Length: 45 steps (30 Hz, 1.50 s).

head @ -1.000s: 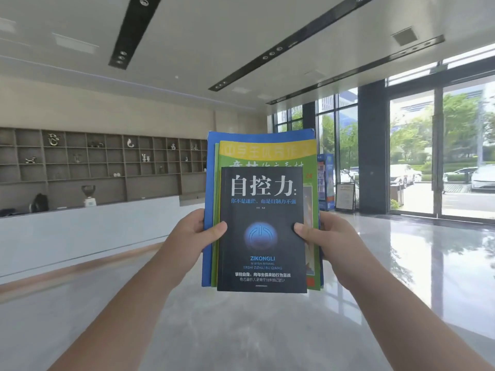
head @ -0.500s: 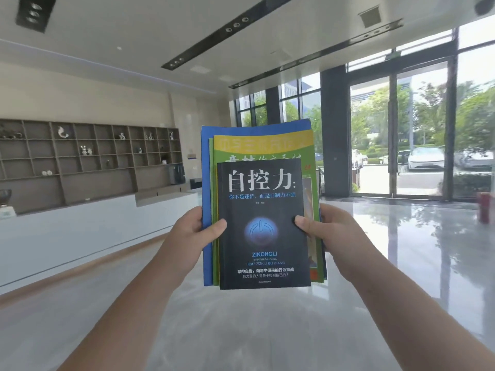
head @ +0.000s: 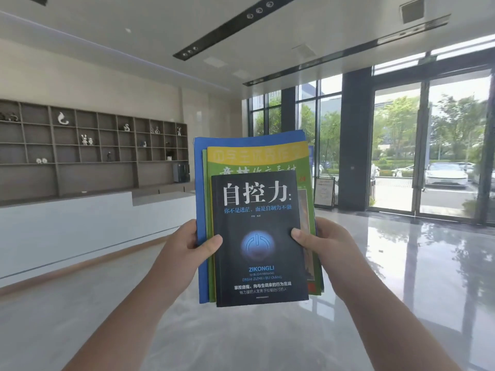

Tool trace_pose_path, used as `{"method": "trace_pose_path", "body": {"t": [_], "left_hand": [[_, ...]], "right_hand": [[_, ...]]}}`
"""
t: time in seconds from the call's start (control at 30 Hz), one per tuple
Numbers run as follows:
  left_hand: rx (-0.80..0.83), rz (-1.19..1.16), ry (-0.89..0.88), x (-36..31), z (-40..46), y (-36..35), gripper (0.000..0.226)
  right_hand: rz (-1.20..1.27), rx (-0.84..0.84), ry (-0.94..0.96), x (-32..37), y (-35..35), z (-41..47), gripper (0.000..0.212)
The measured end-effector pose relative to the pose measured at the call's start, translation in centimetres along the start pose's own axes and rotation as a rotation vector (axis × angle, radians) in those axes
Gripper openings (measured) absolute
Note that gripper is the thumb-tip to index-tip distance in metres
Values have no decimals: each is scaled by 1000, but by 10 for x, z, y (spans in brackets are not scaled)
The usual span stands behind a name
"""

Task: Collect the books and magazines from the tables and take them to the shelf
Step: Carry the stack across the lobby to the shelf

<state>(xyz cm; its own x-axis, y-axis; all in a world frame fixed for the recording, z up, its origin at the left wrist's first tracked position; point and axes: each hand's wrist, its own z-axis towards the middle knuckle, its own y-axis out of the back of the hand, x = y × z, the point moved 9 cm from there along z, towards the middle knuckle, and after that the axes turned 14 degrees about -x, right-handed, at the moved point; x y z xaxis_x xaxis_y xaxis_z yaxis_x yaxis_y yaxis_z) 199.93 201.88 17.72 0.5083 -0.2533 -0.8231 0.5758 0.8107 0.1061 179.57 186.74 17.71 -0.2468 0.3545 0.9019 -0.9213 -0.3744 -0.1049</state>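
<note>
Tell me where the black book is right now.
The black book is center frame, frontmost of the stack, against the green magazine, held between left hand and right hand.

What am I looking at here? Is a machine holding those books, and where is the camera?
No machine: these are a person's two bare hands. The camera sits on the person's head and looks forward and down, so both arms reach in from the bottom of the picture. The left hand and the right hand grip a stack from either side, thumbs on the front. On top is a black book; behind it a green magazine, and at the back a blue one. Nothing lies on a table here; the stack is held up in the air. The wall shelf with small ornaments stands to the left, above a white counter.
</note>
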Motion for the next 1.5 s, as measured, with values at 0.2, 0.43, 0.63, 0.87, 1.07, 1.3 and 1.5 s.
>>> {"method": "trace_pose_path", "body": {"t": [0.2,0.43,0.63,0.87,1.07,1.3,1.5], "left_hand": [[-14,-71,37,135,159,-18,17],[29,-127,93,261,365,-68,13],[34,-173,141,369,514,-140,13],[53,-185,133,507,706,-240,15],[18,-159,132,611,879,-302,16],[-40,-165,142,760,1071,-358,15],[72,-152,148,874,1248,-449,16]], "right_hand": [[14,-36,-21,-113,-94,145,18],[6,-138,-33,-207,-175,339,16],[14,-179,-52,-300,-212,494,18],[34,-192,-40,-424,-252,706,17],[-6,-178,-18,-505,-310,902,12],[-43,-128,-18,-626,-397,1107,12],[-59,-190,-33,-729,-430,1294,16]]}}
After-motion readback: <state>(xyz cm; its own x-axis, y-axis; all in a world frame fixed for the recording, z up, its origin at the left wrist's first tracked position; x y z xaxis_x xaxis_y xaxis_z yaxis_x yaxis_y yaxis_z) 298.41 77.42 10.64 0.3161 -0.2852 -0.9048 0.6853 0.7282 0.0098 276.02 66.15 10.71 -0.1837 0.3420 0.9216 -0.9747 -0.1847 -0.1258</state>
